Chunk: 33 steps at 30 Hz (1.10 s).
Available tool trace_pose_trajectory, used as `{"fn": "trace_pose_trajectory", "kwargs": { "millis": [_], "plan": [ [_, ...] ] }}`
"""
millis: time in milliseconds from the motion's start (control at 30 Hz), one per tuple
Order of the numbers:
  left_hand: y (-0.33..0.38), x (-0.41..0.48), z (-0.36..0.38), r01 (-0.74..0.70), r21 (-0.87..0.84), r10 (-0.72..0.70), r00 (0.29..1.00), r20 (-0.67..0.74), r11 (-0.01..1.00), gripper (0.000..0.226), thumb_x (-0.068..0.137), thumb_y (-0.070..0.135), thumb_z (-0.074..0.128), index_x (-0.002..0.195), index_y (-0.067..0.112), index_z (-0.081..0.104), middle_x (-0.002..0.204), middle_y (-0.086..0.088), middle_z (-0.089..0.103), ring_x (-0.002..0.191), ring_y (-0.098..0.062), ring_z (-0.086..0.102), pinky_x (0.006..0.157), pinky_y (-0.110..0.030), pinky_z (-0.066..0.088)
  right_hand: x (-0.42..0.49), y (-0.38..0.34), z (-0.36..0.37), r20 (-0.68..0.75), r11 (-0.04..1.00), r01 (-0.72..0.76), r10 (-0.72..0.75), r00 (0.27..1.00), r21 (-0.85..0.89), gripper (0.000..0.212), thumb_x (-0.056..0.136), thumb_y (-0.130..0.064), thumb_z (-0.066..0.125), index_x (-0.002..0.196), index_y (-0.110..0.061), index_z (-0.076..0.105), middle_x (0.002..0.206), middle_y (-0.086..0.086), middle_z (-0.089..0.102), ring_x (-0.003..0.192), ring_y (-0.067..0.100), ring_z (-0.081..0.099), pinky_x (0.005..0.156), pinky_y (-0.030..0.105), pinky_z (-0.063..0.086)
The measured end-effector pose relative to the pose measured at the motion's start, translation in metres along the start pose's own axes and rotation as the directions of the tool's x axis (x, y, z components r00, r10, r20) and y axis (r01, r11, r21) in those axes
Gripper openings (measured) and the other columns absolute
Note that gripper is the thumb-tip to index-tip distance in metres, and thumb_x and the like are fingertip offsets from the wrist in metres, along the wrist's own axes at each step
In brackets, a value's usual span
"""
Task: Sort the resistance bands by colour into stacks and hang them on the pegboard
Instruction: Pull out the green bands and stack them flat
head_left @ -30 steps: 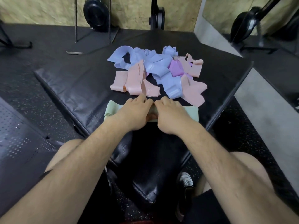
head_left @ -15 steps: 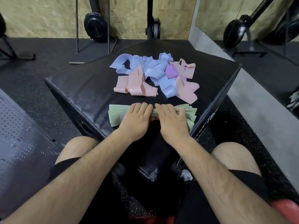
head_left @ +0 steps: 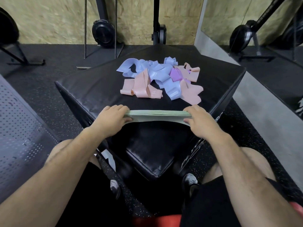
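A stack of pale green resistance bands (head_left: pixel 157 115) is held flat at the near corner of a black padded box (head_left: pixel 91 89). My left hand (head_left: pixel 111 119) grips the stack's left end, thumb underneath. My right hand (head_left: pixel 199 119) grips its right end the same way. Farther back on the box lies a loose pile: blue bands (head_left: pixel 157 74), peach bands (head_left: pixel 142 87) and a purple band (head_left: pixel 176 75), all tangled together. The pegboard is not visible.
A perforated dark metal panel (head_left: pixel 18 131) lies at the left on the speckled rubber floor. Gym machines and stands (head_left: pixel 103 33) line the chipboard wall behind. A concrete strip (head_left: pixel 262 104) runs along the right. My knees flank the box's near corner.
My hands slid apart from the middle of the green stack to its two ends and now grip it. The stack has come up off the box's near edge.
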<state>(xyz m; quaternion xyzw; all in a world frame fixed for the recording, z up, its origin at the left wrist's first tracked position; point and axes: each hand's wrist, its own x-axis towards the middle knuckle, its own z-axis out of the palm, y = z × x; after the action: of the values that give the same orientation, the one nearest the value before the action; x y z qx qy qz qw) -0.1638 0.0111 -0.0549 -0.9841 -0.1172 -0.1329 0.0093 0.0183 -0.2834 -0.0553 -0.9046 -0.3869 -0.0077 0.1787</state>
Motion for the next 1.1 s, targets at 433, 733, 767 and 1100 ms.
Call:
{"fn": "trace_pose_trajectory", "kwargs": {
  "millis": [433, 733, 767, 1100],
  "plan": [
    [-0.015, -0.017, 0.011, 0.024, -0.588, -0.102, 0.99, -0.1, 0.809, 0.028, 0.086, 0.024, 0.077, 0.114, 0.028, 0.069, 0.112, 0.003, 0.052, 0.109, -0.016, 0.048, 0.102, -0.03, 0.036, -0.003, 0.006, 0.0, 0.022, 0.836, -0.136, 0.147, 0.989, 0.531, 0.031, 0.095, -0.016, 0.069, 0.116, -0.032, 0.052, 0.114, -0.008, 0.057, 0.094, -0.002, 0.054, 0.079, 0.011, 0.038],
    [-0.008, -0.018, 0.006, 0.241, -0.738, -0.245, 0.964, 0.106, 0.63, 0.045, 0.086, 0.019, 0.077, 0.123, 0.023, 0.053, 0.118, 0.004, 0.055, 0.105, -0.008, 0.055, 0.093, -0.02, 0.042, -0.001, 0.002, 0.002, 0.068, 0.857, -0.16, 0.145, 0.987, 0.49, 0.025, 0.101, -0.018, 0.059, 0.122, -0.026, 0.046, 0.122, -0.004, 0.041, 0.095, 0.002, 0.048, 0.09, 0.024, 0.033],
    [-0.008, -0.018, 0.005, 0.267, -0.752, -0.268, 0.955, 0.125, 0.602, 0.044, 0.086, 0.019, 0.078, 0.122, 0.024, 0.053, 0.114, 0.005, 0.057, 0.1, -0.007, 0.056, 0.089, -0.017, 0.043, 0.0, 0.001, 0.003, 0.068, 0.856, -0.163, 0.149, 0.986, 0.49, 0.025, 0.101, -0.018, 0.059, 0.122, -0.025, 0.046, 0.123, -0.003, 0.04, 0.096, 0.005, 0.048, 0.09, 0.024, 0.033],
    [-0.014, -0.023, -0.006, 0.249, -0.807, -0.32, 0.944, 0.079, 0.535, 0.021, 0.083, 0.018, 0.08, 0.094, 0.028, 0.064, 0.084, 0.009, 0.066, 0.074, -0.003, 0.057, 0.068, -0.013, 0.046, 0.005, -0.001, -0.002, -0.016, 0.835, -0.139, 0.174, 0.985, 0.533, 0.022, 0.093, -0.021, 0.072, 0.108, -0.029, 0.059, 0.097, -0.015, 0.062, 0.086, 0.001, 0.057, 0.069, 0.007, 0.038]
  ]
}}
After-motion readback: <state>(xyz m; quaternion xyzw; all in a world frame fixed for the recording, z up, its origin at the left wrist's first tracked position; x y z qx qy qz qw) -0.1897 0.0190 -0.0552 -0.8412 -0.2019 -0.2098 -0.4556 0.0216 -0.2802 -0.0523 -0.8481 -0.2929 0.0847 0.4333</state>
